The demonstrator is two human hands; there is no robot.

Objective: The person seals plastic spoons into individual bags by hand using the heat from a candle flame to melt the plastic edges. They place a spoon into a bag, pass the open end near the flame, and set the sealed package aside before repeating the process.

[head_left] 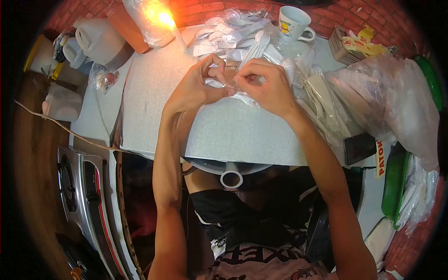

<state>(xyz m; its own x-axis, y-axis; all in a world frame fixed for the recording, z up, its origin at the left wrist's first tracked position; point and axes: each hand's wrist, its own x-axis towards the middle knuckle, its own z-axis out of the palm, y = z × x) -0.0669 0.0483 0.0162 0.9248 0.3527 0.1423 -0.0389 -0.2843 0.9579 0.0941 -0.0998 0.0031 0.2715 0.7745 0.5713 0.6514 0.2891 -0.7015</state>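
Observation:
My left hand point(201, 85) and my right hand point(267, 85) meet over the far part of the pale table. Fingertips of both hands pinch a small clear plastic wrapper point(230, 77) between them. White plastic forks point(259, 45) stick up just behind my right hand. Behind both hands lies a pile of wrapped white plastic cutlery point(228, 33). A lit candle point(178, 35) stands to the left of the pile.
A white mug point(294, 24) and a small basket point(344, 46) stand at the back right. Clear plastic bags point(387, 93) and a black phone point(360, 149) lie on the right. Jugs point(103, 43) stand at the back left, a gas stove point(86, 186) at the left.

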